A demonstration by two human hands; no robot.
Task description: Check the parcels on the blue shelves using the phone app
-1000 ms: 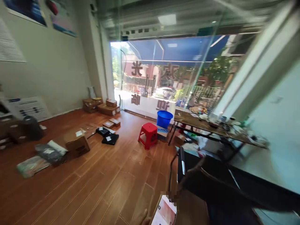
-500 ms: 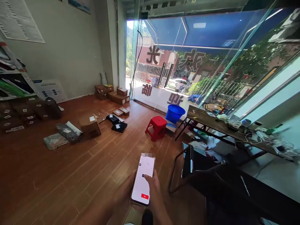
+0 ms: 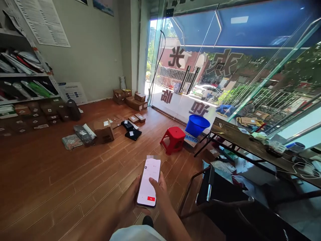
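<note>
Both hands cup a phone (image 3: 148,182) at chest height, screen tilted up toward the face: the left hand (image 3: 129,201) is wrapped round its left edge from beneath, the right hand (image 3: 160,194) grips the other edge with its thumb laid across the lit screen, as if to tap. Below is a plank floor (image 3: 62,187) strewn with boxes (image 3: 104,130) and parcels, a red stool (image 3: 173,139) and blue bucket (image 3: 197,125) by the glass front, and a desk (image 3: 250,147) along the right.

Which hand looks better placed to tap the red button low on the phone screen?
Probably the right hand: its thumb already lies across the phone screen, just above the red button. The left hand cradles the phone from beneath and behind.
</note>
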